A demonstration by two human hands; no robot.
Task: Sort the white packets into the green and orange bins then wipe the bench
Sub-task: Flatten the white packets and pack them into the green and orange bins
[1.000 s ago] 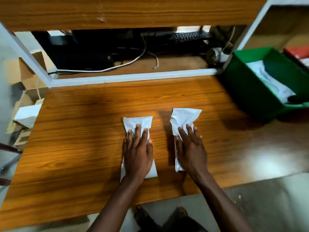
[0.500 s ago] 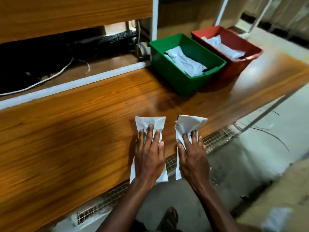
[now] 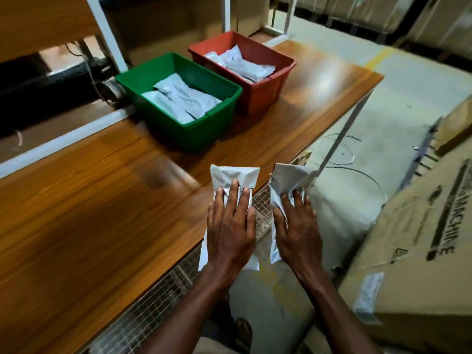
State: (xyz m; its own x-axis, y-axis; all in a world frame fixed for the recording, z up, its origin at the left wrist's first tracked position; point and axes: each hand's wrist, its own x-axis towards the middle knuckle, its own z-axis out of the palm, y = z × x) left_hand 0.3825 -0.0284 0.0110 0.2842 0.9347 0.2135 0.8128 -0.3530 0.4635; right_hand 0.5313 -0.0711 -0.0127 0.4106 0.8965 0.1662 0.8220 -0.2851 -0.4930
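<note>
At the bench (image 3: 76,213) edge, your left hand (image 3: 229,231) and right hand (image 3: 297,231) now grasp lifted packets; bins have come into reach.

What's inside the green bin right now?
The green bin holds white packets, at least two, lying overlapped along its floor. Anything beneath them, and the exact count, is covered.

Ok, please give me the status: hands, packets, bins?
Left hand and right hand each hold one white packet. Green bin and orange bin both hold packets. Path to the bins is open.
</note>
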